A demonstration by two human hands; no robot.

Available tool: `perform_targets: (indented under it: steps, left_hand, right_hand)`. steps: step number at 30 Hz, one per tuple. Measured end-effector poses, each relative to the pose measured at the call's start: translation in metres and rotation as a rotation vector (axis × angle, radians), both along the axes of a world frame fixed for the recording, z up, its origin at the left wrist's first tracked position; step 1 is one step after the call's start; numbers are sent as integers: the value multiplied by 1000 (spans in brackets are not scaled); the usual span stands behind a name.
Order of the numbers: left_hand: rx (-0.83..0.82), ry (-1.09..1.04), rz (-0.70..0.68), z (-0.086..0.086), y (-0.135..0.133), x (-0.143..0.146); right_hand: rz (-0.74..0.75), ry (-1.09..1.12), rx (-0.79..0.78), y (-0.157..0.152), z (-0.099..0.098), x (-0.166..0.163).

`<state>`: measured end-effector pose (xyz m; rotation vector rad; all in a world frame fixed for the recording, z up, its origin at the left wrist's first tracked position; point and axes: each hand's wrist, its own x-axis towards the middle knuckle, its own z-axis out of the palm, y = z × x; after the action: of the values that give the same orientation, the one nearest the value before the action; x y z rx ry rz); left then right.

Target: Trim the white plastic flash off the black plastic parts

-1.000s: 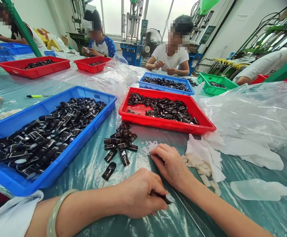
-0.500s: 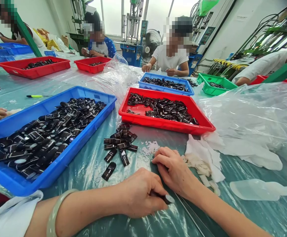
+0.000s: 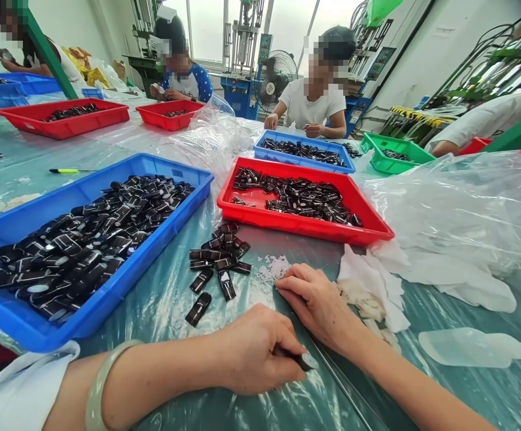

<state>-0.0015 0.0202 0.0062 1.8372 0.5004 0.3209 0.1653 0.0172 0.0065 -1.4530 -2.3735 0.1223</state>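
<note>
My left hand [image 3: 260, 350] is closed around a small black plastic piece [image 3: 305, 361], whose pale round end sticks out past the thumb and forefinger. Just beyond it, my right hand [image 3: 309, 299] rests on the sheet with fingers curled and pressed together; what they hold, if anything, is hidden. Thin metal rods [image 3: 338, 377] run from beneath the right hand toward the near edge. White scraps [image 3: 273, 269] lie at the right fingertips. Several black pieces [image 3: 224, 261] form a loose pile left of them.
A blue tray [image 3: 200, 187] heaped with black pieces stands at left, a red tray [image 3: 296, 226] ahead. White cloth [image 3: 372, 284], a translucent bottle [image 3: 469, 347] and crumpled plastic film [image 3: 448, 209] lie at right. Co-workers sit across the table, near further trays.
The black piece in my left hand has turned slightly. Another person's hand at the left edge has gone out of view. My right hand has barely shifted.
</note>
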Motion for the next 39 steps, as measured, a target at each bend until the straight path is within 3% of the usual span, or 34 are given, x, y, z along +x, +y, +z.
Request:
perform_targets:
  steps: [5,10,17,22,39]
  left_hand:
    - [8,-4,10,0,0,-1]
    - [-11,24,5,4,-1,-1]
    - [-7,16,-3,3,0,0]
    - [-9,29,-9,5,0,0]
    - [63,-14,-36,6,2,1]
  right_hand:
    - [13,16,7,-2,2,-1]
    - [7,166,26,-12,5,3]
    - [-36,448,-38,-56,25,10]
    - [-14,676,-164,-78,24,7]
    - [75,497,33,-81,18,6]
